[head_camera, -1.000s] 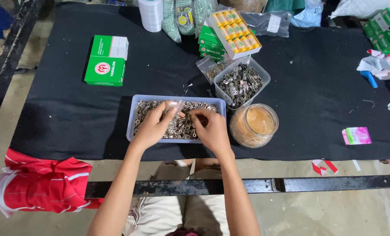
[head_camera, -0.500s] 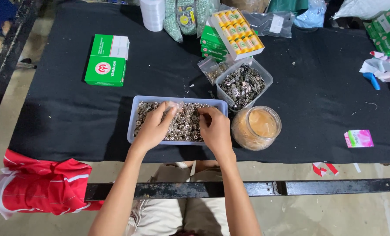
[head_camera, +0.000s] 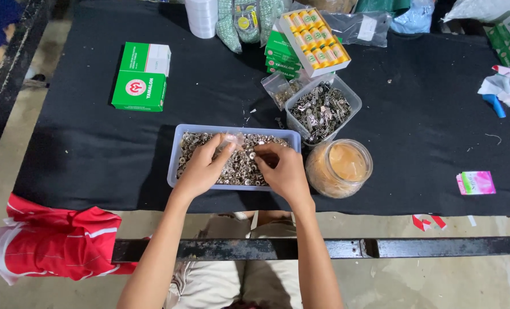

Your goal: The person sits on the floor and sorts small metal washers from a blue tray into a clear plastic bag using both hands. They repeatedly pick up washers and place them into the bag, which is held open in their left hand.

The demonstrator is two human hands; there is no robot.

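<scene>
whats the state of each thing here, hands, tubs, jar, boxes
left hand: over the tray, pinching a small clear bag
right hand: fingers curled in the tray
blue tray: open, full of small metal rings
clear tub: open, holds metal clips
jar: lidless
green box: closed, flat

- Even, fairly bright light falls from overhead; the black surface swallows most of it and stays matt.
- Soft, short shadows sit under the hands and beside the tray.
- The round jar shows a mild sheen.
- Focus is sharp mid-frame; the edges bend slightly outward.
</scene>
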